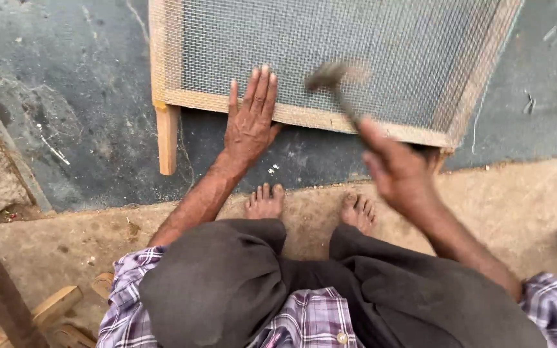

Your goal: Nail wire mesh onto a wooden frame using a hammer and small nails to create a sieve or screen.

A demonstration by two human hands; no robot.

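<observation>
The wooden frame with wire mesh, lying on the dark ground, is best pinned by the flat, spread left hand while the hammer, gripped in the right hand, is swung well clear of those fingers

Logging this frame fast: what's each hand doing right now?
Left hand: open, flat on the wooden frame and wire mesh.
Right hand: closed around a hammer, blurred.

I see my right hand and its hammer smeared by blur; the mesh frame runs off the top edge.
</observation>
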